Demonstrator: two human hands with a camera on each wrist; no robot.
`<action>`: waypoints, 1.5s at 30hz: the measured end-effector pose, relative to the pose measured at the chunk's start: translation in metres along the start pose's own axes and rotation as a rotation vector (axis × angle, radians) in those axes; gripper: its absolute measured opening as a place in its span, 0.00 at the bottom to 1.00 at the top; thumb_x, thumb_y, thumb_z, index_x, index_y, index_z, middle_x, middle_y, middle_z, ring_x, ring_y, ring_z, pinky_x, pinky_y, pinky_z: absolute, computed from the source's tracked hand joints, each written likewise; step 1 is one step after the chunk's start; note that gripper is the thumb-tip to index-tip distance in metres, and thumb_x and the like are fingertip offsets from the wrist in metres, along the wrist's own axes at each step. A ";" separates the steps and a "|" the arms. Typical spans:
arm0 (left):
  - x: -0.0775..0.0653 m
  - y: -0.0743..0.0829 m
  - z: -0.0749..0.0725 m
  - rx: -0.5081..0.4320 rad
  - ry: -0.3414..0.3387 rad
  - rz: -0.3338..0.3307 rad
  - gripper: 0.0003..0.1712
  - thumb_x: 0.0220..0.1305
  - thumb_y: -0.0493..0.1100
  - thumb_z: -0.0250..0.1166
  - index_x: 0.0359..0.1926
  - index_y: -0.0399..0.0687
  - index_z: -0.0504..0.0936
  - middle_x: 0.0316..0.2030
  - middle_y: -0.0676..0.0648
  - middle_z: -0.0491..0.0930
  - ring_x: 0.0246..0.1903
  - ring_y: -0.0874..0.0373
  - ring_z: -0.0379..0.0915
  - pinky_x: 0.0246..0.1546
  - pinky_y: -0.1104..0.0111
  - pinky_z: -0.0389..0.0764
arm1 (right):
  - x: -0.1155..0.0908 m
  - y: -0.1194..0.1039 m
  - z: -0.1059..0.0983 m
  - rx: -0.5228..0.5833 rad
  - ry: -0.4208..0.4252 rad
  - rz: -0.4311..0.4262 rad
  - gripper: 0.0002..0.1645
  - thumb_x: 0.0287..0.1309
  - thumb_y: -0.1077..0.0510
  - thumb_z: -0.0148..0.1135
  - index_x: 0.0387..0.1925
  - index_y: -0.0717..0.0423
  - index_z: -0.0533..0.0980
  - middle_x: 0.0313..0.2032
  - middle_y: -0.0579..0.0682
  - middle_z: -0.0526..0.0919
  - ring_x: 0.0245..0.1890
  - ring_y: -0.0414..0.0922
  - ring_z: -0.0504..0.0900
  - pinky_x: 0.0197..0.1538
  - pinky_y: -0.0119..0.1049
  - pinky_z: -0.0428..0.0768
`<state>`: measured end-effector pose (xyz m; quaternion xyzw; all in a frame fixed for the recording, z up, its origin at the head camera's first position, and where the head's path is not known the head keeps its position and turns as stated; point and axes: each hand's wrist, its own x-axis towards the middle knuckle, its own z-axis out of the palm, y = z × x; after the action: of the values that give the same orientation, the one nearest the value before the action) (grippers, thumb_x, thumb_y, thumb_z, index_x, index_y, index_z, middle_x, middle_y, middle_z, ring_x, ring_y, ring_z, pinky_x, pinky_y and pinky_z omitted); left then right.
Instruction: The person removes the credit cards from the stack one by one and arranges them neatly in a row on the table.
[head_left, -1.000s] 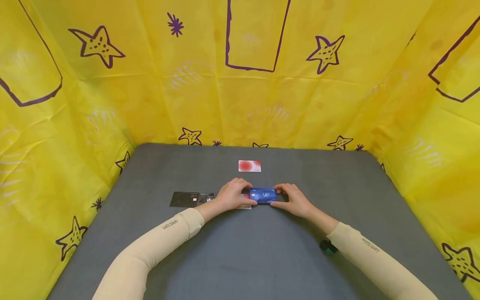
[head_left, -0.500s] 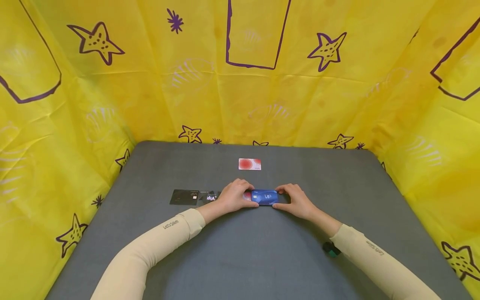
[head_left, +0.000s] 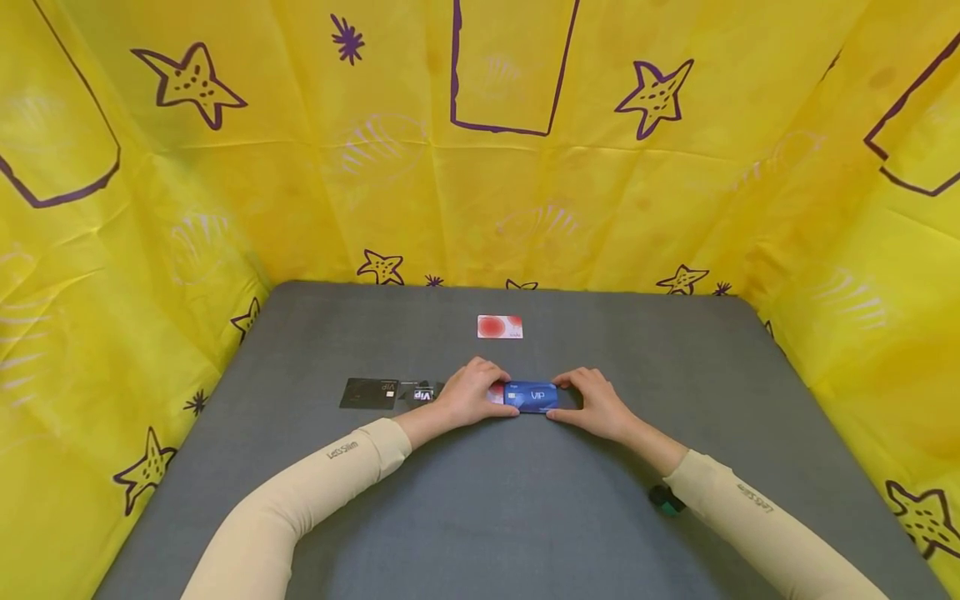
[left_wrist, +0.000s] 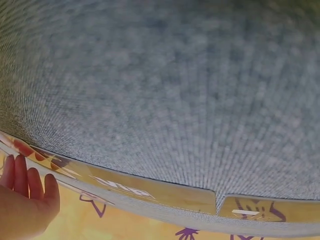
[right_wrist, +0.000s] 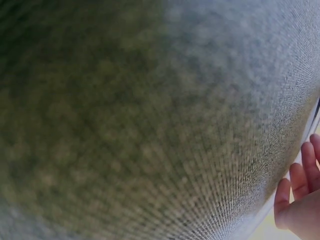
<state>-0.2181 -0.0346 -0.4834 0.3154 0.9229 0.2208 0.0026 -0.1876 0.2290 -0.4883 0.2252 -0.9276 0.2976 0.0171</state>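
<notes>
A blue card [head_left: 532, 397] printed "VIP" lies low over the grey table in the head view, between both hands. My left hand [head_left: 471, 393] pinches its left end, thumb at the near edge and fingers at the far edge. My right hand [head_left: 597, 402] pinches the right end the same way. Just left of the blue card, a pink-and-red card [head_left: 496, 394] shows partly, mostly covered by the left hand. Farther left are a dark "Vip" card [head_left: 417, 392] and a black VIP card [head_left: 369, 393], in one row. The left wrist view shows the dark card [left_wrist: 125, 188] shiny.
A white-and-red card [head_left: 500, 327] lies alone farther back on the grey table [head_left: 480, 517]. Near the right sleeve is a small black-and-green object [head_left: 666, 501]. Yellow patterned cloth [head_left: 390, 192] encloses the back and sides.
Both hands and the blue card have shifted slightly right and nearer. The blue card now sits at the right end of the row, beside the pink-and-red card.
</notes>
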 end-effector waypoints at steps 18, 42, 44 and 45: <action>-0.002 -0.002 0.000 -0.006 -0.008 0.040 0.31 0.50 0.62 0.74 0.50 0.49 0.83 0.46 0.51 0.80 0.47 0.56 0.70 0.49 0.61 0.73 | -0.001 -0.001 -0.001 -0.025 -0.002 -0.006 0.31 0.46 0.44 0.77 0.49 0.54 0.79 0.41 0.49 0.76 0.45 0.49 0.69 0.46 0.46 0.64; -0.002 -0.004 -0.001 -0.014 -0.031 0.039 0.32 0.50 0.62 0.74 0.51 0.49 0.82 0.48 0.51 0.79 0.48 0.56 0.70 0.50 0.61 0.73 | -0.001 0.001 -0.001 -0.022 -0.004 -0.016 0.32 0.46 0.43 0.76 0.50 0.54 0.79 0.41 0.49 0.76 0.44 0.49 0.68 0.45 0.45 0.63; -0.002 -0.004 -0.001 -0.011 -0.044 0.036 0.33 0.50 0.62 0.74 0.52 0.49 0.82 0.48 0.51 0.79 0.48 0.56 0.69 0.50 0.62 0.72 | -0.001 0.001 0.000 -0.021 0.000 -0.022 0.32 0.46 0.43 0.76 0.50 0.54 0.79 0.41 0.49 0.76 0.44 0.49 0.68 0.45 0.44 0.63; -0.002 -0.005 -0.002 -0.012 -0.050 0.036 0.33 0.50 0.63 0.74 0.52 0.49 0.82 0.48 0.51 0.79 0.48 0.56 0.69 0.50 0.62 0.72 | 0.000 0.000 0.000 -0.019 0.003 -0.026 0.32 0.46 0.44 0.76 0.50 0.55 0.79 0.41 0.50 0.76 0.44 0.49 0.68 0.45 0.44 0.64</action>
<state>-0.2196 -0.0397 -0.4842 0.3374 0.9154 0.2183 0.0235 -0.1874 0.2296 -0.4886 0.2366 -0.9273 0.2888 0.0247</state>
